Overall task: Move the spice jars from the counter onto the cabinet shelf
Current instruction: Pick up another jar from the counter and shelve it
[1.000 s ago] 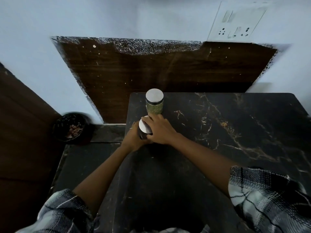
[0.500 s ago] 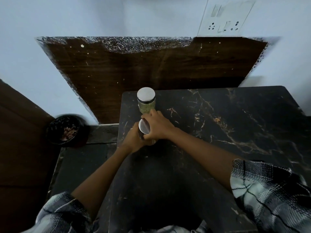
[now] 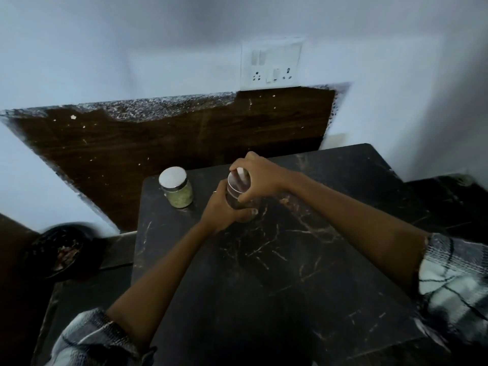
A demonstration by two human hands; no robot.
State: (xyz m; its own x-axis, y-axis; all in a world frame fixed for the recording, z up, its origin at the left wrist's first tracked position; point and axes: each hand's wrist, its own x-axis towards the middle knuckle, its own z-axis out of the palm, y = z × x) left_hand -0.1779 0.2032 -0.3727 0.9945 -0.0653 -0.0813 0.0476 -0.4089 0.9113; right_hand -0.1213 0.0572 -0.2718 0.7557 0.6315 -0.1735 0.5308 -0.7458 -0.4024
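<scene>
Two spice jars are on or just over the dark marble counter [image 3: 277, 260]. One glass jar with a silver lid and green contents [image 3: 176, 190] stands free near the counter's back left corner. A second jar with a silver lid [image 3: 238, 188] is held by both hands to the right of it. My left hand [image 3: 224, 211] wraps the jar's body from below and the left. My right hand [image 3: 257, 178] grips around its lid from above and the right. Fingers hide the jar's contents and base. No cabinet shelf is in view.
A dark wood panel [image 3: 171, 143] lines the wall behind the counter, under a white socket plate [image 3: 272, 63]. A black bowl with brownish bits [image 3: 62, 250] sits on a lower ledge at the left. A second dark surface [image 3: 443, 196] lies at the right.
The view has swung left and up, so the counter sits further right. Both hands with the held jar have moved right, away from the green jar, which has stayed put.
</scene>
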